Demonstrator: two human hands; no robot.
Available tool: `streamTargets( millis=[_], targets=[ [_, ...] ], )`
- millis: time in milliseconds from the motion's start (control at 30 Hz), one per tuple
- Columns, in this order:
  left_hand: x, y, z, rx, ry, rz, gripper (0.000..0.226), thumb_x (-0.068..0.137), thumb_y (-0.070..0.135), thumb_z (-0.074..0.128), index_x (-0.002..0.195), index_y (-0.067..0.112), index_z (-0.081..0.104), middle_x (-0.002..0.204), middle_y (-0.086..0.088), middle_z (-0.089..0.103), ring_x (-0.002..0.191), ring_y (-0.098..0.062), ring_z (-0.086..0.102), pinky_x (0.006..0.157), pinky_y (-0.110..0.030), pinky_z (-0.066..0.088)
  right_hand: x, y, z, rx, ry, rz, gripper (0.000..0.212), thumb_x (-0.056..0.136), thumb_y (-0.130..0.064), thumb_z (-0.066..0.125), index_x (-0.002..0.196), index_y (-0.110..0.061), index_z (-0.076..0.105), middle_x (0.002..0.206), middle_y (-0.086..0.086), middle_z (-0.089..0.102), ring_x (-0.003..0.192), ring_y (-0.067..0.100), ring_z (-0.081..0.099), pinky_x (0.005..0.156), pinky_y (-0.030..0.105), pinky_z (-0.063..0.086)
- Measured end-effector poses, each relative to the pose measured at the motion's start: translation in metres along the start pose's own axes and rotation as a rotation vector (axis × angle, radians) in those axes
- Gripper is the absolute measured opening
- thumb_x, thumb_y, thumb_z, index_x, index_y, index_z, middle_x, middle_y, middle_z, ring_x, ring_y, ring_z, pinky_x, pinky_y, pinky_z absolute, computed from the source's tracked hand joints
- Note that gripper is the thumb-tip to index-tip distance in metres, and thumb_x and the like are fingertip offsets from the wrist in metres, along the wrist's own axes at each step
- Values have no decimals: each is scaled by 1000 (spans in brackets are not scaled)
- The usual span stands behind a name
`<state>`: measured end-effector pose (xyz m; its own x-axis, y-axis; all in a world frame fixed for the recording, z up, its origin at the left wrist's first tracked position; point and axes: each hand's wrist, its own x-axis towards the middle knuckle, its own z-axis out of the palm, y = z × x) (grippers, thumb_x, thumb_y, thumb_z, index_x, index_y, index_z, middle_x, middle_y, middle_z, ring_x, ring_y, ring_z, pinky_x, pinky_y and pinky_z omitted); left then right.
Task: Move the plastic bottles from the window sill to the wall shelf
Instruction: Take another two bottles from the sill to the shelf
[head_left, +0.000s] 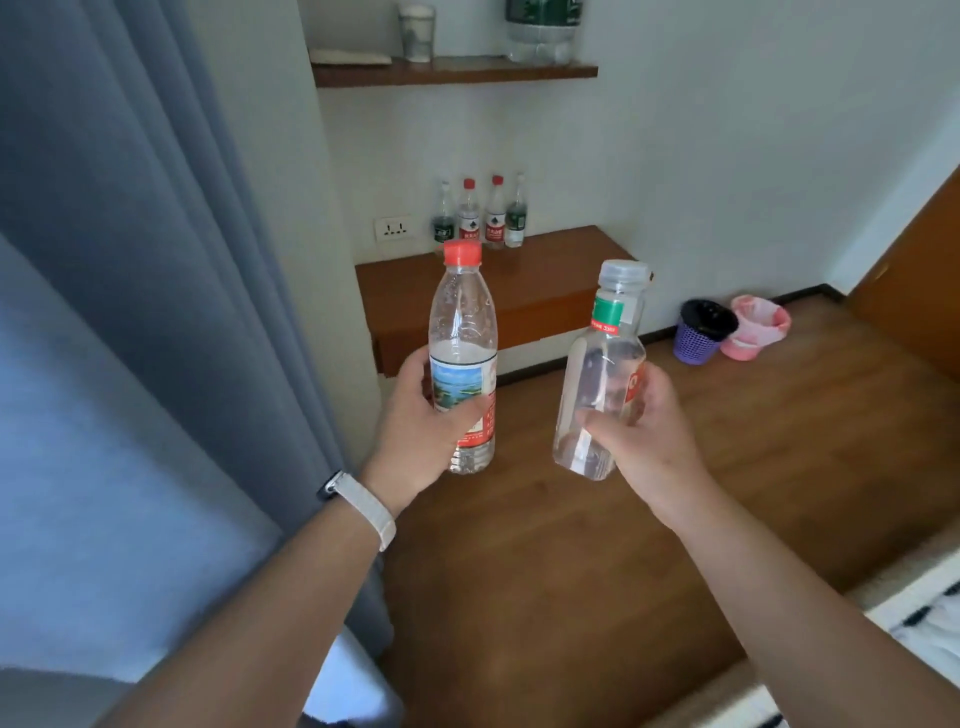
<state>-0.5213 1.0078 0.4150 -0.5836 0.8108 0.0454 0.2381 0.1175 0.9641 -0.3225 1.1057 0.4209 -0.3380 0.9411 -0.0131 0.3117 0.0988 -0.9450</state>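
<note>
Bottles (462, 322) in left hand (418, 421), right hand (652, 434)

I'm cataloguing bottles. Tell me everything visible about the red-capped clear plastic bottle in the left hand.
The red-capped clear plastic bottle is slim, with droplets inside its upper half and a label showing a landscape picture above a red band. Cap on, it looks about half full of clear liquid. The left hand grips its labelled middle, holding it upright in the air; nothing else touches it.

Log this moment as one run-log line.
phase: carrying | left hand: grips red-capped bottle | right hand: grips clear-capped bottle | lower wall shelf: four small bottles standing at back
</note>
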Motion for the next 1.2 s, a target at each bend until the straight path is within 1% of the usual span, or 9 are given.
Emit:
streamTargets(
  millis=[133,200,400,567,733,800,967,1100,1200],
  targets=[
    [30,3,12,10,-51,8,69,84,28,76,141,34,39,127,19,54,110,-6,56,91,-26,49,16,0,0,-33,11,35,66,82,-18,78,135,-32,41,116,-19,57,102,0,57,88,29,52],
    [44,5,17,18,-82,10,69,84,30,76,141,35,38,121,24,52,102,-1,55,85,-19,46,27,-4,-6,-52,28,51,67,82,-18,77,136,-32,40,118,-17,56,105,4,57,93,33,51],
    [85,9,42,16,-151,6,67,83,30,76,139,34,41,127,18,56,112,-8,58,92,-27,51,68,13,-23,-51,103,73,68,81,-24,78,137,-29,39,120,-14,57,111,8,56,95,36,49],
    [122,9,75,39,-179,-14,66,82,30,77,137,37,41,125,19,56,112,-7,58,84,-18,49,116,33,-37,-39,114,122,73,79,-33,79,139,-33,37,125,-12,55,115,14,56,96,45,52],
    [172,20,119,57,-148,-28,67,82,26,77,138,32,42,128,13,57,115,-10,58,95,-32,53,178,46,-62,2,78,135,72,81,-30,78,139,-31,35,129,-8,54,118,19,56,97,48,51],
    [193,30,144,64,-147,-23,65,83,25,77,138,30,43,128,12,58,114,-10,58,95,-32,52,205,48,-79,17,61,143,72,81,-29,78,139,-32,35,128,-9,52,119,19,55,97,49,51],
    [240,56,212,69,-186,6,63,84,26,76,137,30,43,124,16,58,108,-3,58,79,-14,47,261,61,-137,5,85,120,69,82,-28,77,137,-30,36,123,-11,53,115,16,56,97,44,52],
    [268,70,256,71,-198,37,62,84,23,75,137,28,44,123,15,58,108,-7,59,79,-13,48,297,70,-176,3,111,118,66,83,-28,76,136,-28,37,115,-15,52,105,12,57,88,32,53],
    [283,74,276,57,-204,36,62,84,21,76,138,27,45,121,15,59,107,-6,59,78,-14,47,317,74,-193,2,135,123,68,83,-29,76,138,-27,36,123,-10,51,111,14,55,92,36,53]
  ],
)
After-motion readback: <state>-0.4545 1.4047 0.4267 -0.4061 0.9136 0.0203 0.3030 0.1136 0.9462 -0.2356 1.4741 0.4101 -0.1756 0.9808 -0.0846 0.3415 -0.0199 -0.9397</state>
